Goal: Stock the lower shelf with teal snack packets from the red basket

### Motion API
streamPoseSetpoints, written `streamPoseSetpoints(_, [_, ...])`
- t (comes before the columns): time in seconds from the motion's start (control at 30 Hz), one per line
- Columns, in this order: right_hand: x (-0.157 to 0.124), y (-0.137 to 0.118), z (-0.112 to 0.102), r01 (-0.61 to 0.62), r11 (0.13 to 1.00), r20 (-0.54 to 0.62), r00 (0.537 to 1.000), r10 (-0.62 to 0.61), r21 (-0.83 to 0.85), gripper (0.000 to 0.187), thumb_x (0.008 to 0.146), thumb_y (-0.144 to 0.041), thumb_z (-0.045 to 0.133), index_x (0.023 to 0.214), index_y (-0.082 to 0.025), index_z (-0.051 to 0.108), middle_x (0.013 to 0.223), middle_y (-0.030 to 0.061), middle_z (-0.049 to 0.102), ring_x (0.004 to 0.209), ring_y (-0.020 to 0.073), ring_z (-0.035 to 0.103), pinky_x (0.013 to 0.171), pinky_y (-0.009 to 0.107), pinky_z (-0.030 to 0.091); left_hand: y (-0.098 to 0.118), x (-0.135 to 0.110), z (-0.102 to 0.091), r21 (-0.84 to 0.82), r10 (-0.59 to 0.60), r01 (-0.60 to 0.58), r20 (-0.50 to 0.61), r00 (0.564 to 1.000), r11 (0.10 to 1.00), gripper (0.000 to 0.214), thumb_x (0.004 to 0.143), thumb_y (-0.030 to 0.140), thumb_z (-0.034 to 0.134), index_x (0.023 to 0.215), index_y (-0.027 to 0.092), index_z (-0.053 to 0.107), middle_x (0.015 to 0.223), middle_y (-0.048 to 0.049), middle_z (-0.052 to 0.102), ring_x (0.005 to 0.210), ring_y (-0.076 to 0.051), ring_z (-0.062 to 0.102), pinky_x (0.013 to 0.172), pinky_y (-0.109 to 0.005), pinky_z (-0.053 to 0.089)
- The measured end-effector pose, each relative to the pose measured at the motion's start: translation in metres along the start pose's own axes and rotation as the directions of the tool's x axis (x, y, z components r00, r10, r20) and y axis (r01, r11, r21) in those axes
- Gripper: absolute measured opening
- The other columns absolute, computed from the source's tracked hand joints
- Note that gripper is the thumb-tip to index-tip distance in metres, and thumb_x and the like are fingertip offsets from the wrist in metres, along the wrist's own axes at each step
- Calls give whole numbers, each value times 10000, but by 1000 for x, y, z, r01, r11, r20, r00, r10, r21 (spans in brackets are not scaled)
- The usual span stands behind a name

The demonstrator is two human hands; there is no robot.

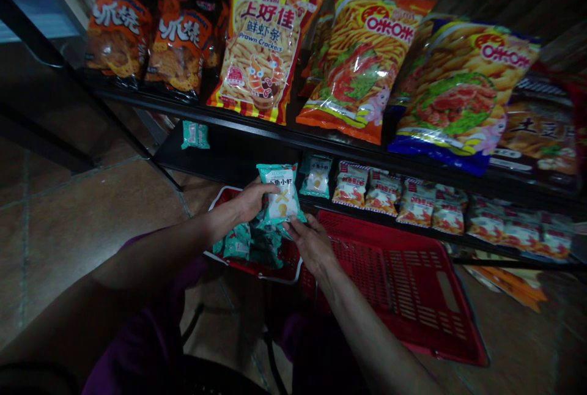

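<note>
Between my two hands is a small teal and white snack bag [283, 199], its printed front facing me. My left hand [252, 200] is closed on its left edge, thumb across the front. The fingers of my right hand [312, 242] pinch its lower right corner. Just below it, a red basket [293, 263] with a white handle holds several more teal bags [238, 242]. Behind, on the lower black shelf [229, 150], a similar teal bag [317, 176] stands close to the held one, and another teal bag [195, 135] sits further left.
A second red basket [431, 340] lies to the right under the shelf. Small white and orange snack bags [351, 184] line the lower shelf's right side. Large bags, including prawn crackers [266, 52], fill the upper shelf [197, 110]. A black shelf post [68, 71] slants at left.
</note>
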State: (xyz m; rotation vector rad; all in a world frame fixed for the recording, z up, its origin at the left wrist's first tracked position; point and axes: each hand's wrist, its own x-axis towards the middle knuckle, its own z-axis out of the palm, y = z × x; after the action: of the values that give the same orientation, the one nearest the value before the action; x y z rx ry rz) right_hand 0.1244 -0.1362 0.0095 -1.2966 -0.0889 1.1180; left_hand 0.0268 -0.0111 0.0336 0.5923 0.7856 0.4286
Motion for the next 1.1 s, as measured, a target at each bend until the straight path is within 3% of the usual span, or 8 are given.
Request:
streamPoseSetpoints(0.23, [0,1,0,-5,1000,-16,1000,5,-2,322,452,-261,872,677,-199,650,761,-19,687,731,111,647,715,244,570,3,7,-6,-33,99,-100,-45,994,994,172,660,207,672,817,140,651,824,-90,709,788,-252,660,753,-385,506])
streamPoseSetpoints(0.43, [0,2,0,-31,999,-21,999,31,-7,335,410,-255,881,604,-185,616,717,-24,682,710,101,642,714,229,566,5,8,-9,-108,142,-145,-38,989,984,173,637,187,705,789,136,641,777,-75,703,795,-229,656,781,-364,494])
streamPoseSetpoints(0.77, [-1,2,1,-84,996,-37,996,84,6,360,391,-223,880,618,-176,605,702,-11,695,691,121,657,686,238,575,9,8,-10,-145,64,-73,-66,996,987,183,580,138,700,741,118,614,748,-91,695,780,-233,651,792,-374,482])
streamPoseSetpoints(1.1, [-1,1,0,-90,995,-23,996,89,-33,337,432,-214,861,685,-178,641,720,-11,698,681,113,652,691,235,569,12,8,-12,-167,16,-28,-78,997,986,311,587,165,691,885,111,621,772,-90,699,781,-235,647,787,-372,475])
